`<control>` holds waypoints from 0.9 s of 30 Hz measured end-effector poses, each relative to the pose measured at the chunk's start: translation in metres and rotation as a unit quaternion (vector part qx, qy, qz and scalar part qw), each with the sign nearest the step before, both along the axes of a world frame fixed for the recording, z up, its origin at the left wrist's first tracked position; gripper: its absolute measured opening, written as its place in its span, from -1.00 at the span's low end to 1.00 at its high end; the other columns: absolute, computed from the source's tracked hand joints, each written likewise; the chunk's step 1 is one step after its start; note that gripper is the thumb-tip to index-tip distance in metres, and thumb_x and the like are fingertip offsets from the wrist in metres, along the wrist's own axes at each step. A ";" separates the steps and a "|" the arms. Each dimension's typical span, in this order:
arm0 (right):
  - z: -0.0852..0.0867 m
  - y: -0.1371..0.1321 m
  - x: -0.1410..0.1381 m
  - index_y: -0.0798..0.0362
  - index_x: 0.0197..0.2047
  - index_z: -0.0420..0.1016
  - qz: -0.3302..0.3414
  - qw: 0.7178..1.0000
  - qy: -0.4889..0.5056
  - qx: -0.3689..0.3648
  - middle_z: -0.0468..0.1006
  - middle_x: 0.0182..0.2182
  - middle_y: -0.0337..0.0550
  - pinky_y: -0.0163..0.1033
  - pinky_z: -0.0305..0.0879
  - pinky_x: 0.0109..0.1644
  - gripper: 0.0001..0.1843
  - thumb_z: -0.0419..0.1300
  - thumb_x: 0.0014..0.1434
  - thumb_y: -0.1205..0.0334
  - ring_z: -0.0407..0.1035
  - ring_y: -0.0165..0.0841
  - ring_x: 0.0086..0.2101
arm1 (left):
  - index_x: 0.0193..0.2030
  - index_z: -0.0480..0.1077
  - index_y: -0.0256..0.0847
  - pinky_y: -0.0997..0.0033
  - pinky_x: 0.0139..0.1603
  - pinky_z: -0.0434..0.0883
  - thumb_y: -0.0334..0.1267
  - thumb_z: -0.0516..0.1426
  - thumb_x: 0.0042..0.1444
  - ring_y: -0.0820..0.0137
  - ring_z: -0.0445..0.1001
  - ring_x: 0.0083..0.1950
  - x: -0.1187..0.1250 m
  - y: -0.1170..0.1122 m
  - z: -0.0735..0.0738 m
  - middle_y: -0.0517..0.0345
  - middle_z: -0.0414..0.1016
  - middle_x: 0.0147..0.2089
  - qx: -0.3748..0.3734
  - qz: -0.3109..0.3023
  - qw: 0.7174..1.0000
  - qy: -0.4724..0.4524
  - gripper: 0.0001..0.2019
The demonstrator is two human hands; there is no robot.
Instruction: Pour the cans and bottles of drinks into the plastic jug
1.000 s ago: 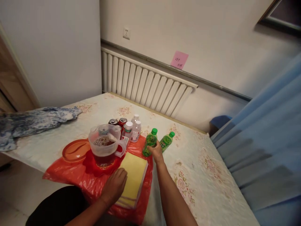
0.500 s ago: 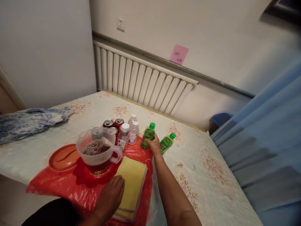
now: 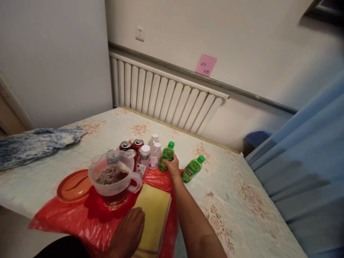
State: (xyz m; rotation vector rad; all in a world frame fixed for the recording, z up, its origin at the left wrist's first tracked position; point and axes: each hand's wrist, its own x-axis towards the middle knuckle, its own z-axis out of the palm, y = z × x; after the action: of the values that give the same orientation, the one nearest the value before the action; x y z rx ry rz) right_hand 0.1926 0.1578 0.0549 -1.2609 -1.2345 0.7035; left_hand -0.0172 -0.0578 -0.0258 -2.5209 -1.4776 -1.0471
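Note:
My right hand (image 3: 172,166) is wrapped round a green bottle (image 3: 166,155) with a green cap, standing right beside two clear white-capped bottles (image 3: 155,154). A second green bottle (image 3: 192,169) stands alone to the right of my hand. My left hand (image 3: 128,233) rests palm down, fingers loosely flat, on the near edge of a yellow pad (image 3: 153,212) lying on a red plastic sheet (image 3: 70,218). A clear jug (image 3: 113,175) of dark fizzy liquid stands on the sheet, with red drink cans (image 3: 131,145) behind it.
An orange-brown dish (image 3: 73,186) lies left of the jug. A blue patterned cloth (image 3: 34,145) is bunched at the table's far left. The floral tablecloth (image 3: 233,200) stretches right toward a blue curtain (image 3: 303,168). A radiator (image 3: 163,96) lines the wall behind.
My right hand has carried the green bottle leftward, away from the second green bottle and up against the clear bottles. The left hand stays on the yellow pad.

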 end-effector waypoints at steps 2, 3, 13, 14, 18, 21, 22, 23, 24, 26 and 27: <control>-0.001 0.001 -0.002 0.07 -0.10 0.46 -0.001 1.000 0.000 0.003 0.61 -0.27 -0.19 -0.21 0.38 -0.17 -0.52 0.32 -0.16 0.17 0.45 -0.28 -0.31 | -0.08 0.38 -0.12 0.20 -0.05 0.50 -0.38 -0.03 0.31 0.25 0.51 -0.08 0.000 0.000 -0.001 0.05 0.51 -0.10 -0.004 0.000 1.000 -0.001 -0.81; -0.002 0.001 -0.002 0.07 -0.07 0.46 -0.001 1.000 0.001 0.005 0.61 -0.25 -0.18 -0.21 0.39 -0.16 -0.50 0.32 -0.15 0.17 0.45 -0.28 -0.31 | -0.07 0.38 -0.12 0.19 -0.04 0.50 -0.38 -0.03 0.31 0.25 0.51 -0.08 0.000 0.000 -0.001 0.05 0.51 -0.10 -0.006 0.001 1.000 -0.002 -0.81; -0.014 -0.005 0.010 0.02 0.25 0.27 -0.005 0.999 0.033 0.014 0.57 0.01 -0.08 -0.09 0.37 0.11 -0.12 0.37 -0.19 0.23 0.46 -0.19 0.00 | -0.11 0.38 -0.12 0.24 -0.08 0.48 -0.36 -0.04 0.32 0.27 0.51 -0.11 0.000 0.001 0.000 0.05 0.50 -0.11 0.008 0.003 1.000 -0.004 -0.81; -0.015 -0.008 0.012 0.03 0.26 0.26 -0.019 0.999 0.038 0.006 0.55 0.03 -0.05 -0.07 0.36 0.12 -0.09 0.38 -0.21 0.24 0.44 -0.17 0.03 | -0.11 0.38 -0.12 0.24 -0.09 0.48 -0.36 -0.04 0.32 0.27 0.51 -0.12 0.000 0.001 0.001 0.05 0.50 -0.11 0.006 0.005 1.000 -0.004 -0.81; -0.025 -0.036 0.018 0.05 0.23 0.30 -0.068 0.997 0.042 -0.006 0.51 0.08 0.06 -0.07 0.36 0.14 -0.12 0.39 -0.21 0.22 0.43 -0.15 0.06 | -0.14 0.38 -0.12 0.27 -0.11 0.47 -0.35 -0.03 0.31 0.28 0.50 -0.13 0.000 0.003 0.003 0.07 0.50 -0.13 -0.003 -0.003 1.000 -0.003 -0.83; -0.036 -0.070 0.026 0.08 0.19 0.35 -0.077 0.996 0.047 0.001 0.55 0.01 0.05 -0.09 0.41 0.08 -0.25 0.34 -0.12 0.20 0.50 -0.20 -0.04 | -0.13 0.38 -0.11 0.27 -0.09 0.46 -0.35 -0.03 0.31 0.29 0.50 -0.12 0.000 0.003 0.006 0.08 0.49 -0.13 -0.010 -0.011 1.000 0.001 -0.83; -0.039 -0.081 0.031 0.09 0.16 0.38 -0.082 0.996 0.044 0.001 0.58 -0.03 0.04 -0.10 0.43 0.05 -0.30 0.32 -0.10 0.19 0.52 -0.22 -0.08 | -0.14 0.38 -0.12 0.26 -0.08 0.46 -0.35 -0.03 0.31 0.28 0.50 -0.12 0.000 0.003 0.007 0.08 0.49 -0.14 -0.011 -0.010 1.000 0.003 -0.83; -0.042 -0.092 0.036 0.09 0.13 0.40 -0.093 0.995 0.039 -0.001 0.60 -0.08 0.01 -0.12 0.45 0.01 -0.35 0.31 -0.09 0.18 0.53 -0.23 -0.12 | -0.14 0.38 -0.12 0.25 -0.07 0.45 -0.34 -0.03 0.32 0.28 0.50 -0.11 0.000 0.003 0.008 0.07 0.49 -0.14 -0.011 -0.008 1.000 0.006 -0.83; -0.044 -0.102 0.043 0.10 0.09 0.43 -0.111 0.993 0.031 -0.006 0.62 -0.14 -0.02 -0.13 0.47 -0.02 -0.39 0.30 -0.08 0.17 0.54 -0.25 -0.17 | -0.15 0.39 -0.12 0.24 -0.06 0.45 -0.34 -0.04 0.32 0.27 0.50 -0.11 0.000 0.003 0.008 0.06 0.49 -0.15 -0.009 -0.005 1.000 0.008 -0.82; -0.047 -0.118 0.058 0.10 0.01 0.46 -0.161 0.987 0.018 -0.018 0.63 -0.25 -0.09 -0.16 0.48 -0.08 -0.46 0.28 -0.08 0.15 0.54 -0.27 -0.26 | -0.17 0.39 -0.13 0.22 -0.05 0.44 -0.32 -0.04 0.33 0.25 0.50 -0.10 0.000 0.004 0.009 0.05 0.50 -0.15 -0.004 -0.003 1.000 0.013 -0.82; -0.048 -0.123 0.067 0.09 -0.01 0.46 -0.185 0.982 0.013 -0.025 0.62 -0.29 -0.12 -0.17 0.48 -0.11 -0.48 0.28 -0.09 0.14 0.53 -0.28 -0.30 | -0.18 0.39 -0.13 0.22 -0.06 0.44 -0.32 -0.04 0.33 0.25 0.50 -0.10 0.000 0.004 0.008 0.05 0.50 -0.14 -0.002 -0.002 1.000 0.015 -0.82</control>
State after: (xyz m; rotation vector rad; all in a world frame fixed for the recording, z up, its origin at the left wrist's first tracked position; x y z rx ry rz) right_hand 0.2595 0.0348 0.0073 -1.4670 -0.9292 0.4792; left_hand -0.0171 -0.0537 -0.0175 -2.5321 -1.4674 -1.0029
